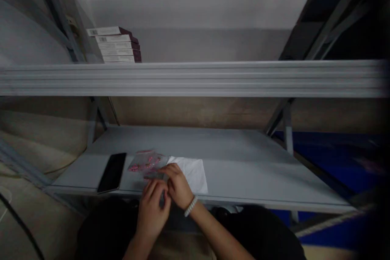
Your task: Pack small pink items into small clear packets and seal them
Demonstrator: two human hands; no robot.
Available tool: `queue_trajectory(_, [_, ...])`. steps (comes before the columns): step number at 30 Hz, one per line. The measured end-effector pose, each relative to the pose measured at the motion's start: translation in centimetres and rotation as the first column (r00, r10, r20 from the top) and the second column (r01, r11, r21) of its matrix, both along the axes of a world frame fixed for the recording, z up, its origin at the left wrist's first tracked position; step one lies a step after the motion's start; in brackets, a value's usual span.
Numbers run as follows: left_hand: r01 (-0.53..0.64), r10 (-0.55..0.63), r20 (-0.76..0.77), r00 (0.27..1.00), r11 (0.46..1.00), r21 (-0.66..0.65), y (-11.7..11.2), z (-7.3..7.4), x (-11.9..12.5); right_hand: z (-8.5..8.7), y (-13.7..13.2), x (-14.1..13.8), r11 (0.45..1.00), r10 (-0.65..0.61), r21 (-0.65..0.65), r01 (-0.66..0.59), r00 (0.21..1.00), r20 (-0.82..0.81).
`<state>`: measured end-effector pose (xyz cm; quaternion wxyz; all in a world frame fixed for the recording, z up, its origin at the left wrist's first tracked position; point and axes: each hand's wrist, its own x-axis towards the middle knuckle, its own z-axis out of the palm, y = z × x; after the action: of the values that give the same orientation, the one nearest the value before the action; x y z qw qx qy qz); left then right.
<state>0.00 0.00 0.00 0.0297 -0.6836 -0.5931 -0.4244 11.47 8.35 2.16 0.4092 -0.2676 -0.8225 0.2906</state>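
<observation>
My left hand (153, 200) is closed, with its fingertips curled toward the thumb at the shelf's front edge. Close against it is my right hand (178, 185), also closed, a pale bracelet (191, 206) around its wrist. The fingertips of both meet; whatever lies between them is too small or hidden to make out. Just beyond the hands, clear plastic zip bags (145, 161) with pink beads lie on the shelf. A white sheet (195, 174), paper or thin plastic, lies flat beside my right hand and partly behind it.
A dark phone or tablet (112, 172) lies left on the grey shelf (237, 166). A metal crossbar (195, 79) spans the view above, with a stack of flat boxes (118, 46) behind it at the left. Blue material (329, 166) shows beyond the right end.
</observation>
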Motion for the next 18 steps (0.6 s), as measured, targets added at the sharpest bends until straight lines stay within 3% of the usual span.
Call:
queue_trajectory(3, [-0.093, 0.094, -0.05, 0.994, 0.995, 0.03, 5.9, 2.2, -2.2, 0.8, 3.1, 2.0, 0.989, -0.142, -0.059, 0.137, 0.987, -0.082])
queue_trajectory(6, [-0.131, 0.119, -0.187, 0.975, 0.99, -0.057, 9.1, 2.5, -4.4, 0.5, 4.4, 4.7, 0.965, -0.213, -0.178, 0.193, 0.971, -0.107])
queue_trajectory(9, [-0.139, 0.12, -0.205, 0.971, 0.987, -0.081, 10.2, 0.9, -5.6, -0.8, 3.9, 6.2, 0.928, -0.243, -0.317, 0.195, 0.963, -0.116])
queue_trajectory(12, [-0.14, 0.125, -0.177, 0.976, 0.987, -0.076, 10.5, -0.6, -5.7, -2.0, 2.8, 6.3, 0.906, -0.195, -0.403, 0.126, 0.971, -0.136])
queue_trajectory(15, [-0.138, 0.13, -0.138, 0.982, 0.989, -0.045, 10.3, -1.1, -5.2, -2.2, 2.1, 5.8, 0.871, -0.161, -0.489, 0.042, 0.965, -0.205])
queue_trajectory(17, [-0.1, 0.1, -0.098, 0.99, 0.995, 0.009, 10.0, -0.9, -4.4, -2.0, 1.9, 5.7, 0.788, -0.179, -0.615, -0.038, 0.941, -0.288])
queue_trajectory(18, [-0.055, 0.059, -0.071, 0.996, 0.997, 0.056, 9.8, -0.8, -3.9, -1.9, 1.9, 5.8, 0.715, -0.202, -0.693, -0.095, 0.921, -0.335])
